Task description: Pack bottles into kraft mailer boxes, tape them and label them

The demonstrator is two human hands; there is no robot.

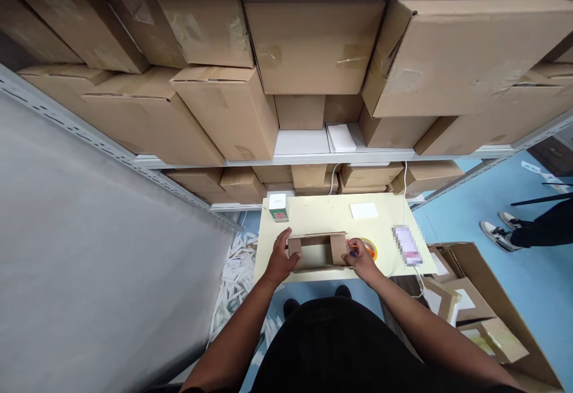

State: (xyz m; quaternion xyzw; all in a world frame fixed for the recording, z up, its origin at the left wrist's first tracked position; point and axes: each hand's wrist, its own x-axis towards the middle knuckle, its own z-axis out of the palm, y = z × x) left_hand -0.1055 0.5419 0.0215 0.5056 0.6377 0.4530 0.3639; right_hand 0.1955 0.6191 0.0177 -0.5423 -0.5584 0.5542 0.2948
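Note:
A small brown cardboard box lies at the front of the cream table, its top open and its end flaps at left and right visible. My left hand grips the left end, thumb on the flap and fingers along the outside. At the right end, my right hand pinches the box wall and flap. Just behind that hand lies an orange and yellow roll of tape, partly hidden by it. Whether the pale area inside the box is its bottom or the table cannot be told.
On the table stand a small white and green box, a white card and a phone. Shelves of cartons rise behind. A large carton holds boxes at right; paper strips cover the left floor. Another person's feet show.

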